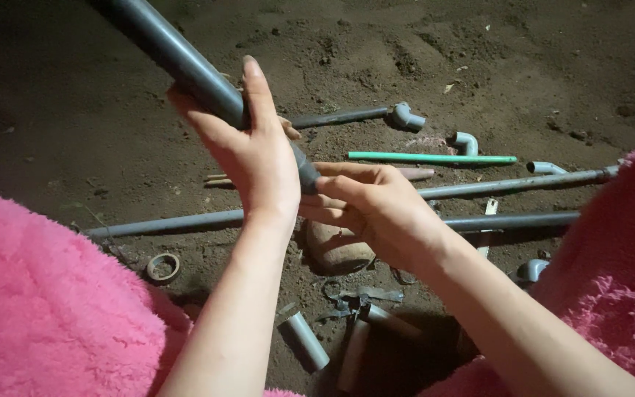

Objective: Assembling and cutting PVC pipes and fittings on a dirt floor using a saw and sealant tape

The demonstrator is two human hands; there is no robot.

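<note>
Dirt floor (75,95) throughout; loose, dark, scattered with parts. Pink fleece (45,301) at 8 o'clock and again at 4 o'clock, framing the work.

Held clear of the floor: grey pipe (178,62), slanting from 11 o'clock down to centre. Left hand (259,158) wrapped round its lower stretch, grip clenched on the pipe, forefinger laid straight along it. Right hand (372,206) closed round the pipe's end, where a darker fitting (306,175) sits between the two hands; grip grasping that fitting, fingers curled. Whether fitting is fully seated, part-way on or merely offered up: cannot tell, joint hidden by the fingers. Judged: joining in hand, not shown complete.

Lying unused on the floor, largest first: two long grey pipes (508,184) running from 9 o'clock to 3 o'clock, one behind the hands, one just below it. Shorter pipe with elbow (406,117) at 1 o'clock. Green rod (428,157) at 2 o'clock, beside a loose elbow (466,141). Stone (336,250) directly under the right wrist. Short pipe offcuts (306,340) at 6 o'clock. Another elbow (532,270) at 4 o'clock. Tape roll (162,267) at 8 o'clock. Small metal scraps (361,295) near the offcuts, kind unclear.

Judged: several pipes and elbows not yet assembled; bulk of the work outstanding.
</note>
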